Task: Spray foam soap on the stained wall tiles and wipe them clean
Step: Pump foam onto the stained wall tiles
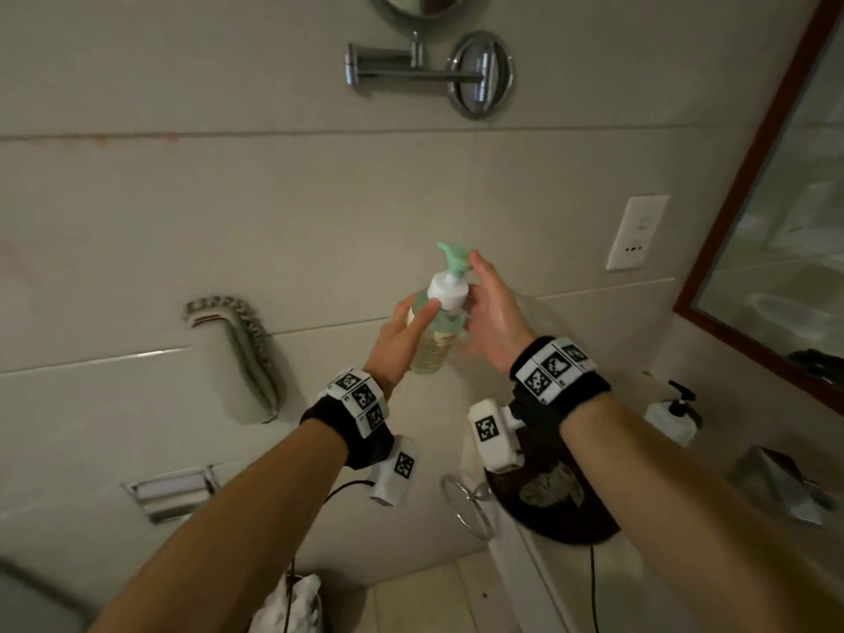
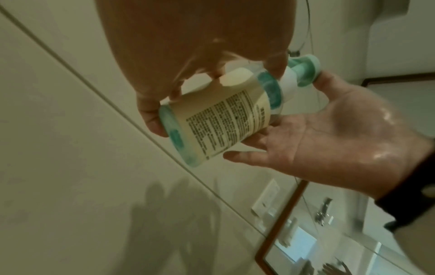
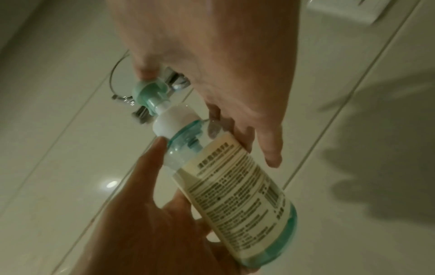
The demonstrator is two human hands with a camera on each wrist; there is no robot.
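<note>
A foam soap bottle (image 1: 434, 340), clear with a cream label, white collar and mint-green pump (image 1: 454, 262), is held up in front of the beige wall tiles (image 1: 228, 221). My left hand (image 1: 402, 335) grips the bottle's body from the left, index finger lying up toward the collar. My right hand (image 1: 493, 308) is at the bottle's right side, wet and fairly flat. In the right wrist view its thumb (image 3: 146, 72) touches the pump head and its straight fingers (image 3: 259, 141) rest on the bottle (image 3: 235, 186). Reddish stains (image 1: 98, 139) mark the grout line at the upper left.
A chrome mirror arm (image 1: 479, 75) sticks out of the wall above. A white outlet (image 1: 637, 233) and a wood-framed mirror (image 1: 776, 221) are to the right. Below right, the counter holds a black-pump dispenser (image 1: 671, 418) and a dark dish (image 1: 589, 527) with a crumpled cloth. A towel ring (image 1: 466, 504) and paper holder (image 1: 169, 493) hang lower.
</note>
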